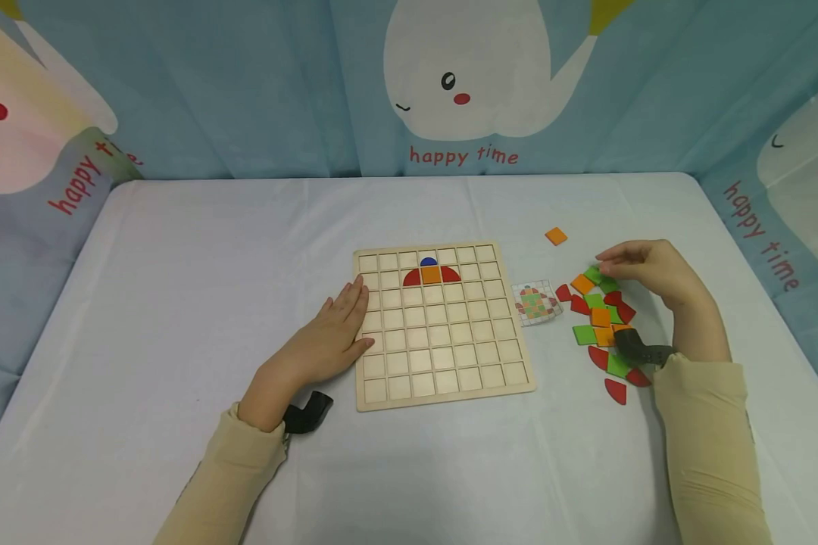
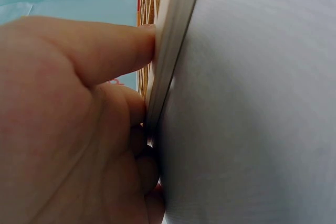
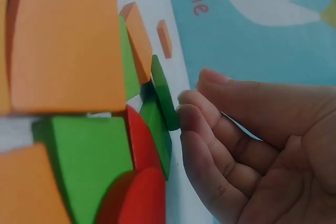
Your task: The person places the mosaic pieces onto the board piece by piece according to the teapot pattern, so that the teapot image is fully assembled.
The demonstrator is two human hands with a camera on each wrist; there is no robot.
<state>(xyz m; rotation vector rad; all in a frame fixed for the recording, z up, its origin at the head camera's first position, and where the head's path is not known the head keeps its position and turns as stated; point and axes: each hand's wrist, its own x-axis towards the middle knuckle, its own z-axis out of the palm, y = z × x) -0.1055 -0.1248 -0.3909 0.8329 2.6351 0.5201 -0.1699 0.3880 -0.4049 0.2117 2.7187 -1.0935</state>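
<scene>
Wooden grid board [image 1: 419, 359] lies at the centre of the frame, your left hand [image 1: 320, 341] resting along its left edge, fingers extended, thumb apart, seemingly to stop it sliding. Blue [image 1: 428, 262], orange [image 1: 431, 275] and red pieces [image 1: 412, 278] fill cells near its top. A pattern card [image 1: 535, 303] lies by its right edge, likely for easy sight. Loose tiles [image 1: 600, 317] cluster at right, within reach of your right hand [image 1: 644, 269], its fingers loosely curved, thumb apart, holding nothing visible; whether a fingertip touches the tilted green tile [image 3: 164, 95] cannot be told.
</scene>
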